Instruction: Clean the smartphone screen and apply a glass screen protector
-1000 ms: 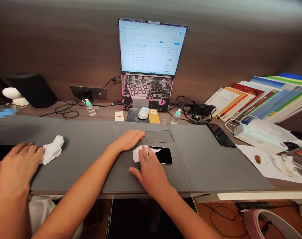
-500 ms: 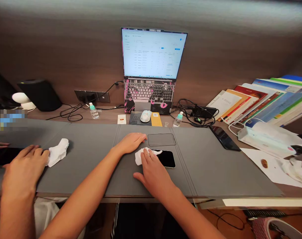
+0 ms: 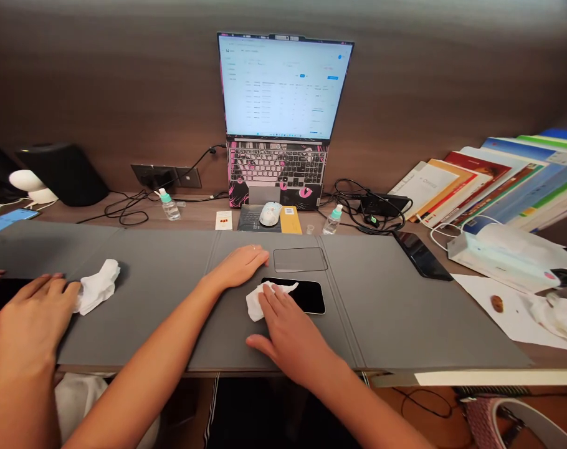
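Observation:
A phone (image 3: pixel 311 297) lies face up on the grey desk mat (image 3: pixel 405 324), its dark screen partly covered. My right hand (image 3: pixel 288 324) presses a crumpled white tissue (image 3: pixel 255 305) against the phone's left part, fingers flat and thumb spread out. Beyond the phone lies a clear screen protector (image 3: pixel 300 260) with a black border. My left hand (image 3: pixel 243 265) rests on the mat to the left of the protector, apart from the phone, fingers loosely extended and holding nothing visible. Its fingertips are partly hidden.
At left, another person's hand (image 3: pixel 35 318) is beside a white tissue (image 3: pixel 99 287) and a dark phone. Behind stand a laptop (image 3: pixel 276 174), a mouse (image 3: pixel 270 214) and small bottles (image 3: pixel 333 221). At right are a black phone (image 3: pixel 422 255), books (image 3: pixel 508 181) and a white box (image 3: pixel 498 265).
My right hand has slid the tissue slightly toward me on the phone, baring more of its far left edge. My left hand stays put. The whole view has shifted a little.

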A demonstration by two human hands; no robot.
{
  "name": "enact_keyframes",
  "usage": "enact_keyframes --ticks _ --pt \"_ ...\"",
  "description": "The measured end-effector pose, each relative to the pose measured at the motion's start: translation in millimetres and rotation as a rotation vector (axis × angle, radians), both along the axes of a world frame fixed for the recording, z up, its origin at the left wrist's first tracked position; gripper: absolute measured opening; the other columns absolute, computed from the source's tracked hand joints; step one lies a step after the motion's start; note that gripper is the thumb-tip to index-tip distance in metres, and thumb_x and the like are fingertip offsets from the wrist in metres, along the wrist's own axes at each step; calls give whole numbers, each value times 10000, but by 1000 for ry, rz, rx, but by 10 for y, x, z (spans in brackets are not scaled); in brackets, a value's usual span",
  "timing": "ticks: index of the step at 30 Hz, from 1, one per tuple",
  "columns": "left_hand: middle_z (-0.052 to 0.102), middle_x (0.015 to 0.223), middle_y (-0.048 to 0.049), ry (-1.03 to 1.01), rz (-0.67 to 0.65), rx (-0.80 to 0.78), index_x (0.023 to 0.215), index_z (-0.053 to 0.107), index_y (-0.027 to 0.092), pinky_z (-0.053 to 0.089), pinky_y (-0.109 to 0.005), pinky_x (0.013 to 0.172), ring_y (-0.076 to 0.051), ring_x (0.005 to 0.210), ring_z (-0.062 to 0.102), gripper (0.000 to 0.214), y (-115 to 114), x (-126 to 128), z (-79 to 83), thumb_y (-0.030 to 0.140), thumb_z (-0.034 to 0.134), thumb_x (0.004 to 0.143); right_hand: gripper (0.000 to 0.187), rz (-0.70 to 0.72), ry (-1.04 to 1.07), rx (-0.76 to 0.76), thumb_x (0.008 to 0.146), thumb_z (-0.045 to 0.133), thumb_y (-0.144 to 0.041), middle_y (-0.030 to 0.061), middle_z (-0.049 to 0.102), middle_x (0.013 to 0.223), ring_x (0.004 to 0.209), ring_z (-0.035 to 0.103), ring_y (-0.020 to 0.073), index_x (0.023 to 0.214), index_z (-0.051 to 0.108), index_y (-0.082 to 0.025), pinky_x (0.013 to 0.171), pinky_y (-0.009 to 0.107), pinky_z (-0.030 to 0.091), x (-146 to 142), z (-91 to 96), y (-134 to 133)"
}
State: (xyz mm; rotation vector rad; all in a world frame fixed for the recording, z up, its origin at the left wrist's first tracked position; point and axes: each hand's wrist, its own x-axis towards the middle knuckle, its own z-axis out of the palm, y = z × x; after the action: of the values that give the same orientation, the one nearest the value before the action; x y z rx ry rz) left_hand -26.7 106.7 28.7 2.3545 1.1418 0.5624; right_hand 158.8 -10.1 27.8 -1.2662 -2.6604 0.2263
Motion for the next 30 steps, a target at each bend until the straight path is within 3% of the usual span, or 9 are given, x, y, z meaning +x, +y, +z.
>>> enact_keyframes --ticks 2,5,10,13,20,25,30 --pt "647 870 -41 39 -12 29 773 592 214 451 -362 871 -220 877 578 482 20 -4 -13 357 224 1050 713 56 16 -21 969 549 -533 236 433 1560 1474 373 338 1482 462 -46 1191 499 382 248 24 31" --pt "621 820 -35 56 -22 35 735 562 211 444 -377 866 -218 842 557 477 29 3 -9 345 227 1047 657 9 35 14 980 555 -481 213 455 1552 1464 392 332 1511 440 -112 1176 539 396 640 31 63" --pt "687 965 -43 17 21 -19 935 627 226 467 -373 861 -235 914 611 425 -21 53 30 466 293 1046 683 -85 10 20 994 509 -503 182 361 1615 1491 344 316 1551 376 -131 1175 530 405 1026 -45 -254" --pt "712 1060 -47 -28 63 -31 1036 633 236 477 -368 881 -242 964 645 407 -36 69 24 483 309 1044 683 -112 -4 25 1000 483 -524 165 349 1624 1486 352 315 1554 373 -140 1177 522 406 1044 -70 -387" --pt "732 1036 -49 -13 79 -11 1022 669 241 488 -367 881 -254 970 662 461 -18 58 -18 518 300 1040 703 -187 7 34 993 464 -566 218 411 1580 1478 359 354 1504 442 -83 1176 555 393 840 -95 -92" --pt "733 953 -50 -46 107 18 959 682 231 488 -347 839 -241 912 665 476 -28 54 -7 513 307 1039 714 -246 45 78 991 469 -557 216 397 1589 1477 358 371 1532 399 -97 1161 587 403 832 -209 -349" --pt "732 915 -48 -56 123 43 932 685 225 480 -327 818 -238 902 666 484 -32 55 9 506 306 1041 685 -273 69 -42 1009 412 -567 194 391 1597 1489 343 342 1524 425 -115 1174 577 381 817 -121 -213"
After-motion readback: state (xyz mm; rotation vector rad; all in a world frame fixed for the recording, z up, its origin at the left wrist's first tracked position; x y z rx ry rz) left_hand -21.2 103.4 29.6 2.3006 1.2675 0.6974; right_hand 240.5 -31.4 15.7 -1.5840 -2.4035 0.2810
